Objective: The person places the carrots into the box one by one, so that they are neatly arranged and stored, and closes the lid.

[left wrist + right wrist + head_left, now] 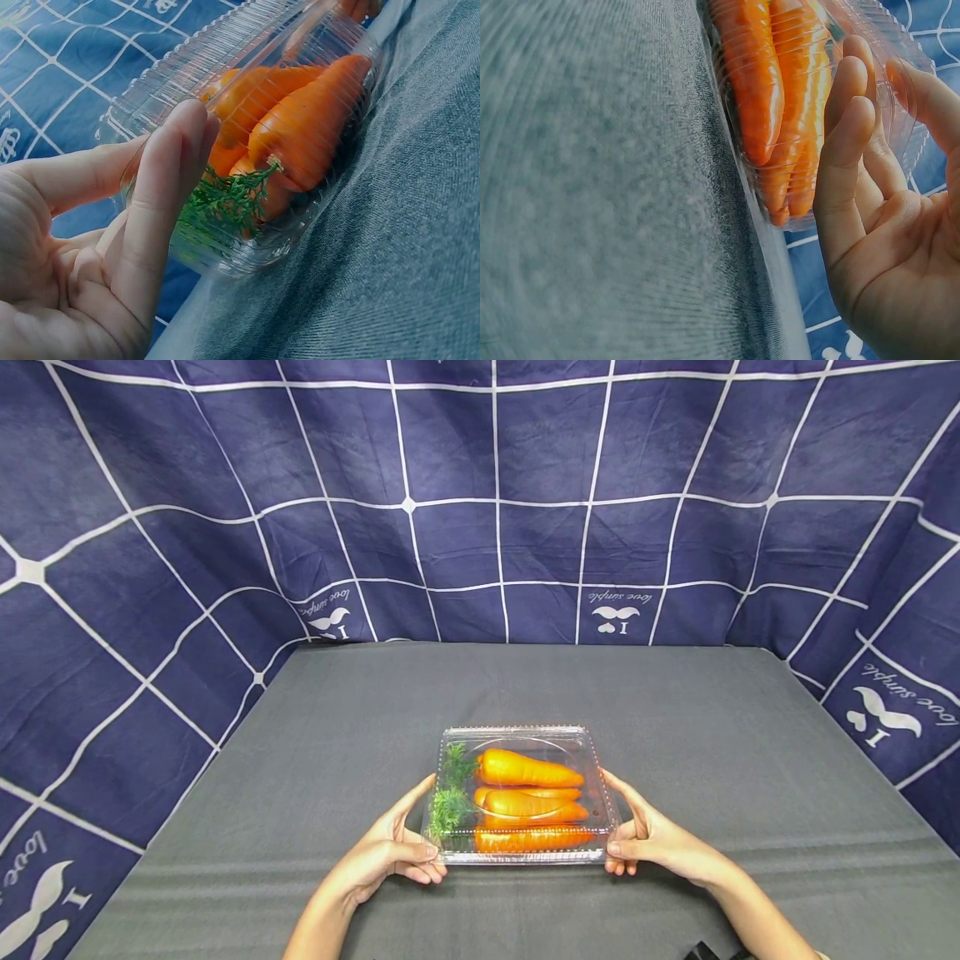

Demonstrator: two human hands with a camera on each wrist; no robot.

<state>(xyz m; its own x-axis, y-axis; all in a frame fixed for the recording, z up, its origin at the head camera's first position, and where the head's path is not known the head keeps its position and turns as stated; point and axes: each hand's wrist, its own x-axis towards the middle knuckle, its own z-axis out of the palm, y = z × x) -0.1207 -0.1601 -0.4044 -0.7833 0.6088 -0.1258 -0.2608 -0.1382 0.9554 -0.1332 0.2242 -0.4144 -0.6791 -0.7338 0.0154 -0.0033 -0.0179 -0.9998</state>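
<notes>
A clear plastic clamshell box [525, 858], its lid down, holds several orange carrots [528, 768]. Green leafy tops [450, 810] lie at the box's left end. My left hand [382, 856] grips the left side, with the thumb at the front left corner. On the opposite side, my right hand [656, 843] pinches the edge between thumb and fingers. Ridged box walls [247, 251] show in the left wrist view, low against the grey cloth. Carrot tips [780, 214] point towards the right hand in the right wrist view.
Grey cloth [360, 693] covers the table under the box. Dark blue curtains [450, 543] with white grid lines hang behind and on both sides. A small black object [703, 952] pokes in at the bottom edge, near the right forearm.
</notes>
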